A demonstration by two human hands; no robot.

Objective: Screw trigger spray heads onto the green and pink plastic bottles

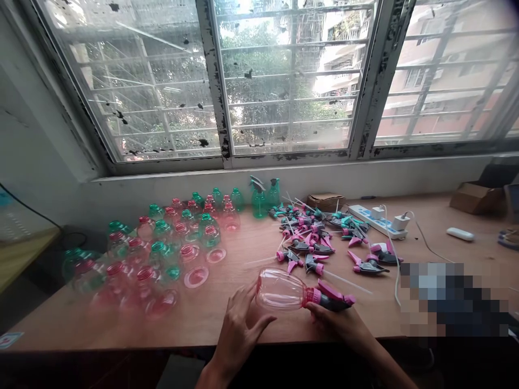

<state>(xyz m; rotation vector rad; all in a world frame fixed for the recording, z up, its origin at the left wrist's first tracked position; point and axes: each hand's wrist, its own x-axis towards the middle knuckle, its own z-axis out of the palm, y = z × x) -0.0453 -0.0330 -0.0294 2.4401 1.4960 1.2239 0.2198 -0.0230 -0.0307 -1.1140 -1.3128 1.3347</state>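
Observation:
A clear pink spray bottle [279, 290] lies sideways just above the table's front edge, its base to the left. On its neck sits a pink and black trigger sprayer [334, 297], pointing right. My right hand [334, 321] grips the bottle from below at the neck and sprayer; most of its fingers are hidden. Beside the base, my left hand [243, 319] has its fingers stretched out and its thumb spread apart. Its fingertips are at the bottle's base, but whether they press on it I cannot tell.
Several open pink and green bottles [180, 235] crowd the left. Loose trigger sprayers [310, 227] with tubes are heaped right of centre. Two green bottles with sprayers [259, 200] stand at the back. A power strip [377, 220], cables and a cardboard box [474, 197] are on the right.

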